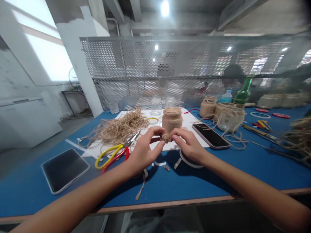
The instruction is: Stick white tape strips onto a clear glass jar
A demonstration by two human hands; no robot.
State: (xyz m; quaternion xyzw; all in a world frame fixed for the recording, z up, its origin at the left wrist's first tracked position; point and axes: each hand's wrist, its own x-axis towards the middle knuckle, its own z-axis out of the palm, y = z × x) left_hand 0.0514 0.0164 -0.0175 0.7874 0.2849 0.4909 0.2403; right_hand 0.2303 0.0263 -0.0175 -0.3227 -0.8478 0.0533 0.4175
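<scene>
Blue work table [170, 184] stretching across scene, white sheet [187, 124] lying on it, coarse jute twine heap [119, 127] sprawling far left, twine-wrapped jar [172, 119] standing far centre, yellow-and-red scissors [116, 154] lying near left. Left hand [145, 150] and right hand [187, 145] pinching small twine wad [165, 137] between them, fingertips closing narrowly around it, wad hanging just above sheet.

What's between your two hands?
A small bundle of jute twine sits between the left hand and right hand, pinched by both, in the head view.
</scene>
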